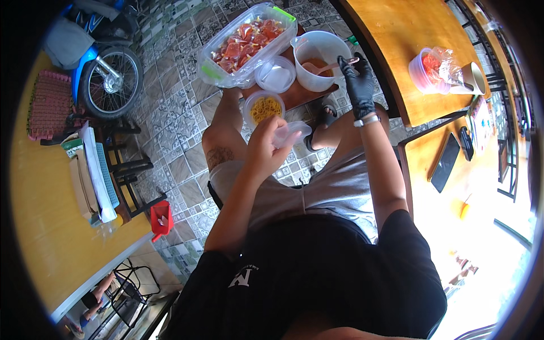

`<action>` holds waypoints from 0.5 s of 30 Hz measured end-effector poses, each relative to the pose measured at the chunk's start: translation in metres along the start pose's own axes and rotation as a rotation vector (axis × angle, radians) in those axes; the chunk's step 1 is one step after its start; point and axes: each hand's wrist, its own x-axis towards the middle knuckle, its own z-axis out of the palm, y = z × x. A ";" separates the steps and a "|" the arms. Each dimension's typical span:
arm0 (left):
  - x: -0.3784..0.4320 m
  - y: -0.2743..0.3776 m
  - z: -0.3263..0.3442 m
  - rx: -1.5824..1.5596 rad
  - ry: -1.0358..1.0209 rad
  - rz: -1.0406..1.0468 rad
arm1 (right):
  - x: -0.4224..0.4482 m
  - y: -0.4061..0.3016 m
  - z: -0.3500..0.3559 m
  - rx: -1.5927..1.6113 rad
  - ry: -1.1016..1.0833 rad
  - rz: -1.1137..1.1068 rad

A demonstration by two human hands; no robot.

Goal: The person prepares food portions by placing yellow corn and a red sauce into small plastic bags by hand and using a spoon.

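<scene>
My bare left hand pinches a small clear plastic bag between thumb and fingers. Just beyond it, a round clear tub holds yellow rubber bands. My right hand, in a black glove, has the handle of a pinkish ladle at its fingers. The ladle's bowl rests inside a translucent plastic bucket with orange-red sauce low in it. Left of the bucket, a second round tub contains clear plastic pieces. A large clear bin is filled with tied bags of red sauce.
The containers stand on a low brown stool over patterned tiles. At right, a wooden table bears a pink tub and a cup; a phone lies nearer. A motorbike and red dustpan are at left.
</scene>
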 end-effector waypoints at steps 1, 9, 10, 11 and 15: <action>-0.001 -0.003 0.000 -0.006 0.013 -0.001 | 0.006 0.003 0.005 0.043 -0.110 0.073; -0.006 -0.021 -0.002 -0.027 0.132 -0.013 | 0.004 -0.006 0.012 0.390 0.125 0.138; -0.007 -0.026 -0.003 -0.017 0.156 -0.012 | 0.001 -0.020 0.005 0.382 0.104 0.094; -0.008 -0.031 -0.003 -0.011 0.176 -0.012 | -0.001 -0.034 -0.005 0.368 0.087 0.050; -0.005 -0.036 -0.005 -0.108 0.243 -0.071 | -0.009 -0.115 -0.043 0.334 -0.087 -0.020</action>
